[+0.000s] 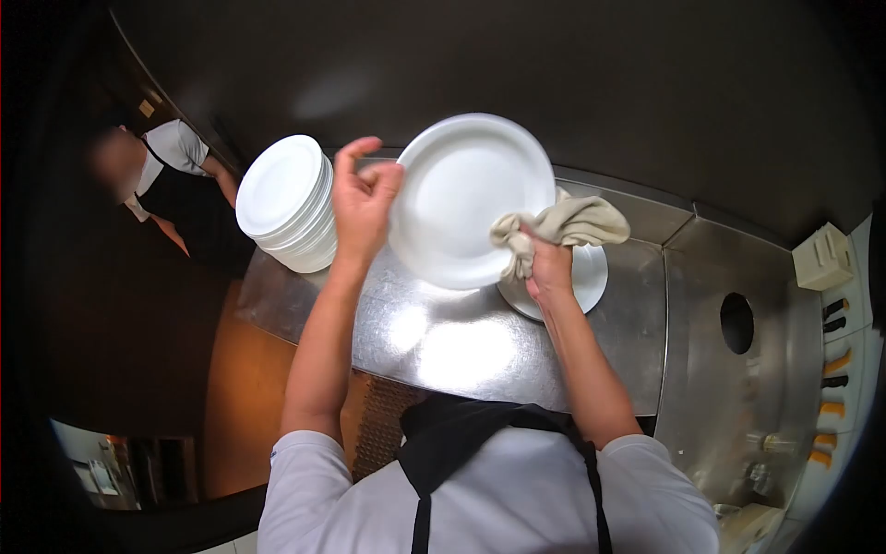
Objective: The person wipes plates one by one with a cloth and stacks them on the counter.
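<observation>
A white plate [466,198] is held up in front of me above the metal counter, its face towards me. My right hand [548,268] grips its lower right rim through a beige cloth [581,222], which bunches over the rim and hangs to the right. At the plate's left rim is my left hand [365,198], fingers bent and thumb apart from the index finger. Whether the thumb tip touches the rim, I cannot tell. Left of that hand stands a tall stack of white plates [281,189]. Another white plate [591,277] lies on the counter, partly hidden behind my right hand.
The steel counter [443,342] runs along a dark wall. To the right is a metal surface with a round dark hole [736,323]. Knives with yellow and black handles [833,369] line the right wall. A person in a black apron [189,198] stands at left.
</observation>
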Tool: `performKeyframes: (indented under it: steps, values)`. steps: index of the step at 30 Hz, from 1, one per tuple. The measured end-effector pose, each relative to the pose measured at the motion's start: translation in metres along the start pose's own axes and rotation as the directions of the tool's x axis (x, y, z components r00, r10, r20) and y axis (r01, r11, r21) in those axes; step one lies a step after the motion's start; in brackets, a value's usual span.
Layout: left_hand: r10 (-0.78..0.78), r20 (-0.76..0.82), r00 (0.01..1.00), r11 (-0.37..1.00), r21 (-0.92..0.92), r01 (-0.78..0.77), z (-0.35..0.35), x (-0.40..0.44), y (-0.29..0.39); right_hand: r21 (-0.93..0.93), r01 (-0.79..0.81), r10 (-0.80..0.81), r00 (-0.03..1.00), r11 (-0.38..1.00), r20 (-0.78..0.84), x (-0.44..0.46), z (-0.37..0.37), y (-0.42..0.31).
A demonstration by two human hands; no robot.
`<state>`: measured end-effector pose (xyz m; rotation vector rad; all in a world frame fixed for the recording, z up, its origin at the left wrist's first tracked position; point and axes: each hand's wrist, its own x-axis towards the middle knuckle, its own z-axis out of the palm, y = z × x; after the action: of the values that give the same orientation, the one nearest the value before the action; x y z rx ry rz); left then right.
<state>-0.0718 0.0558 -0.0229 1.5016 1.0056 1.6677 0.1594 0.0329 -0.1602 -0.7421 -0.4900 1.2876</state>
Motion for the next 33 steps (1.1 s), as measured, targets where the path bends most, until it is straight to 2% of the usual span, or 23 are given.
performKeyframes:
  steps: [1, 3, 4, 6, 7, 10, 11, 12, 14, 15, 17, 18, 21, 22, 24, 25, 26, 27, 29, 30, 32, 33]
  values:
    - [0.011, -0.03, 0.999, 0.966, -0.259, -0.019, 0.005, -0.006, 0.013, 0.036, -0.006, 0.008, 0.999, 0.999, -0.042, 0.0, 0.004, -0.004]
    - [0.103, -0.085, 0.991, 0.992, -0.058, -0.108, 0.023, -0.04, -0.007, 0.131, 0.0, 0.015, 0.993, 0.991, -0.115, 0.003, 0.026, -0.009]
    - [0.149, -0.103, 0.983, 0.988, 0.047, -0.145, 0.034, -0.061, -0.02, 0.17, -0.074, 0.095, 0.989, 0.983, -0.115, -0.003, 0.036, -0.008]
    - [0.136, -0.289, 0.948, 0.97, 0.234, -0.067, 0.048, -0.083, -0.029, 0.146, -0.102, 0.12, 0.986, 0.984, -0.118, -0.021, 0.05, 0.009]
    - [0.002, -0.429, 0.903, 0.997, 0.068, 0.031, 0.049, -0.085, -0.031, 0.127, -0.118, 0.133, 0.984, 0.985, -0.118, -0.03, 0.052, 0.015]
    - [-0.044, -0.267, 0.963, 0.998, -0.057, 0.03, 0.02, -0.08, -0.033, -0.014, -0.162, 0.161, 0.985, 0.987, -0.068, -0.035, 0.04, 0.024]
    - [-0.016, -0.181, 0.983, 0.999, 0.041, 0.024, 0.005, -0.078, -0.029, -0.068, -0.165, 0.161, 0.985, 0.984, -0.056, -0.032, 0.034, 0.026]
    - [0.002, -0.091, 0.996, 0.991, 0.137, 0.011, -0.01, -0.075, -0.02, -0.109, -0.22, 0.225, 0.974, 0.969, 0.038, -0.018, 0.013, 0.031]
    - [0.033, 0.077, 0.997, 0.938, 0.343, -0.057, -0.035, -0.066, -0.003, -0.486, -0.057, 0.159, 0.972, 0.872, 0.172, 0.0, -0.001, 0.008]
    - [0.02, 0.168, 0.986, 0.914, 0.395, -0.086, -0.042, -0.061, 0.006, -0.651, 0.256, -0.049, 0.947, 0.715, 0.318, 0.015, -0.016, 0.011]
    - [-0.022, 0.34, 0.94, 0.858, 0.489, -0.157, -0.053, -0.053, 0.024, -0.781, 0.472, 0.014, 0.852, 0.409, 0.523, 0.028, -0.008, -0.023]
    - [-0.086, 0.378, 0.922, 0.855, 0.503, -0.126, -0.054, -0.051, 0.029, -0.783, 0.575, 0.075, 0.793, 0.239, 0.605, 0.029, 0.005, -0.038]
    - [-0.24, 0.466, 0.852, 0.791, 0.602, -0.107, -0.054, -0.042, 0.041, -0.735, 0.677, 0.177, 0.727, -0.022, 0.664, 0.018, 0.056, -0.066]
    - [-0.265, 0.474, 0.84, 0.775, 0.623, -0.108, -0.053, -0.041, 0.041, -0.713, 0.699, 0.246, 0.7, -0.048, 0.67, 0.025, 0.068, -0.067]
    - [-0.316, 0.482, 0.817, 0.736, 0.668, -0.109, -0.052, -0.041, 0.038, -0.695, 0.718, 0.239, 0.668, 0.039, 0.704, 0.016, 0.091, -0.064]
    - [-0.249, 0.549, 0.798, 0.762, 0.62, -0.188, -0.053, -0.044, 0.023, -0.683, 0.726, 0.235, 0.651, 0.086, 0.722, 0.012, 0.1, -0.059]
    - [-0.183, 0.61, 0.771, 0.779, 0.568, -0.265, -0.055, -0.05, -0.004, -0.57, 0.817, 0.155, 0.554, 0.089, 0.818, 0.008, 0.105, -0.047]
    - [-0.114, 0.665, 0.738, 0.789, 0.512, -0.34, -0.057, -0.055, -0.022, -0.54, 0.839, 0.146, 0.527, 0.067, 0.837, -0.002, 0.115, -0.039]
    - [-0.092, 0.611, 0.786, 0.843, 0.468, -0.265, -0.054, -0.064, -0.033, -0.713, 0.631, 0.324, 0.635, 0.307, 0.701, -0.023, 0.157, -0.051]
    - [-0.084, 0.585, 0.806, 0.869, 0.438, -0.228, -0.055, -0.067, -0.036, -0.589, 0.687, 0.152, 0.588, 0.426, 0.795, -0.021, 0.157, -0.049]
    - [-0.343, 0.318, 0.884, 0.837, 0.531, 0.134, -0.067, -0.064, -0.011, -0.486, 0.84, -0.097, 0.519, 0.241, 0.849, -0.003, 0.12, -0.05]
    - [-0.467, 0.176, 0.867, 0.784, 0.535, 0.314, -0.076, -0.062, -0.002, -0.455, 0.882, -0.219, 0.471, 0.123, 0.854, 0.006, 0.101, -0.051]
